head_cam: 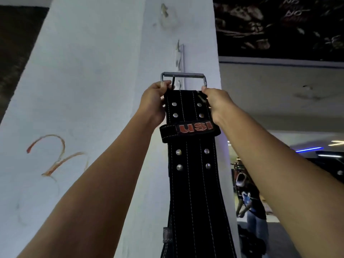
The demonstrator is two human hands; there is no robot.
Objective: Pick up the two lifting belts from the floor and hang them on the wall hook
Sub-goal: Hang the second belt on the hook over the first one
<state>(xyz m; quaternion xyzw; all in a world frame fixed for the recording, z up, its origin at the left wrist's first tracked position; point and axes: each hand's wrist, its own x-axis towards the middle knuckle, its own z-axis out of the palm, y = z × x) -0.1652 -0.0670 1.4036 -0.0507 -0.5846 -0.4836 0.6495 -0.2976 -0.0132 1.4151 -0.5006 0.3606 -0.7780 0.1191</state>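
A black leather lifting belt (193, 183) with white stitching, rivets and a red "USI" patch hangs down against a white pillar. Its metal buckle (183, 75) is raised at the top, over a small hook (179, 84) on the pillar. My left hand (155, 101) grips the belt's upper left corner at the buckle. My right hand (216, 101) grips the upper right corner. A grey-edged strap end (167, 237) shows behind the belt low down; I cannot tell if it is a second belt.
Two more hooks (179, 54) (164, 12) sit higher on the white pillar (93, 90). A dark poster (279, 25) hangs to the right. A person (251, 207) stands in the background at lower right. Red scribble (54, 155) marks the pillar's left face.
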